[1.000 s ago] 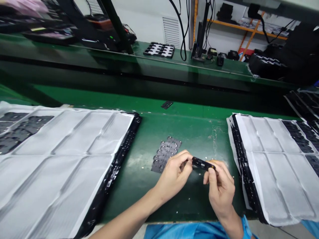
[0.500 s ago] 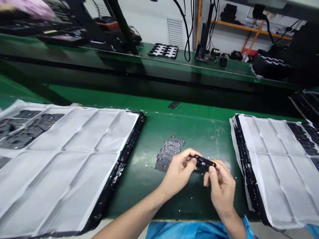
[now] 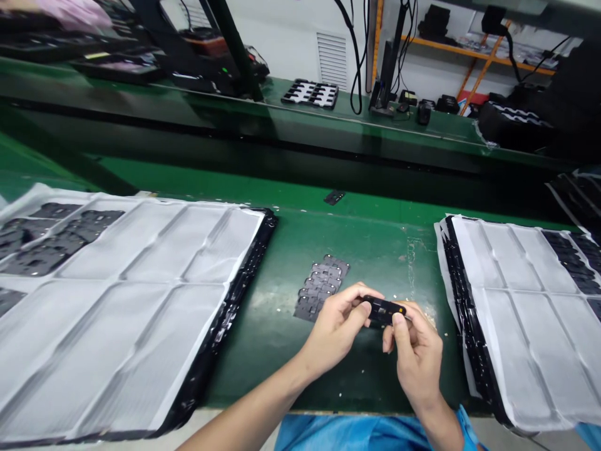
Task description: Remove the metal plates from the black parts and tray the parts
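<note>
My left hand [image 3: 335,329] and my right hand [image 3: 416,351] pinch the two ends of a small black flat part [image 3: 382,309] with yellow spots, held just above the green bench. Directly behind my left hand lies a fanned row of several dark grey flat parts [image 3: 322,285] on the bench top. Both hands have their fingers closed on the black part.
A large white-lined black tray stack [image 3: 141,300] sits at the left, with dark parts in its far-left cells. A similar tray stack [image 3: 516,300] sits at the right. One loose black part [image 3: 333,197] lies farther back. A raised green shelf [image 3: 328,125] carries a parts tray, cables and equipment.
Both hands keep hold of the black part and have turned it slightly; the view has shifted a little to the left.
</note>
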Demonstrator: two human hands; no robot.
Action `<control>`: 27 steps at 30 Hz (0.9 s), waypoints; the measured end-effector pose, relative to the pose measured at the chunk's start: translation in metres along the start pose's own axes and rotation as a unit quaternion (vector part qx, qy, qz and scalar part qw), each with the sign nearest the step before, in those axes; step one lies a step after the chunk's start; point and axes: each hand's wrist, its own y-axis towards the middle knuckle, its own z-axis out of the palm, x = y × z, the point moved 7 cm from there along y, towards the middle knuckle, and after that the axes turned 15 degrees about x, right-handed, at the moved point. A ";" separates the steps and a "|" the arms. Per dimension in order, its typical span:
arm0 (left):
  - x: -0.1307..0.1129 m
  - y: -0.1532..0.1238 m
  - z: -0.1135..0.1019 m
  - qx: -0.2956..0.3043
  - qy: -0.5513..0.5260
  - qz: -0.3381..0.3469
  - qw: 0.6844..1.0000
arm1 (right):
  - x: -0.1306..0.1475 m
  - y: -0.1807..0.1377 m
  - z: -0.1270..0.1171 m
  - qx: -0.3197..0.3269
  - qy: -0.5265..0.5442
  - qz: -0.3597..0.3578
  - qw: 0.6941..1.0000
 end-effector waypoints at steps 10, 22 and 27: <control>0.002 -0.003 -0.001 -0.012 -0.009 -0.023 1.000 | 0.004 0.001 0.004 0.011 -0.005 0.006 1.000; 0.031 -0.016 0.004 -0.047 -0.146 -0.101 0.983 | 0.005 0.000 0.005 0.051 0.025 0.009 0.998; 0.018 -0.023 0.005 -0.033 -0.059 -0.106 0.992 | -0.005 0.001 0.002 0.028 0.079 0.066 0.994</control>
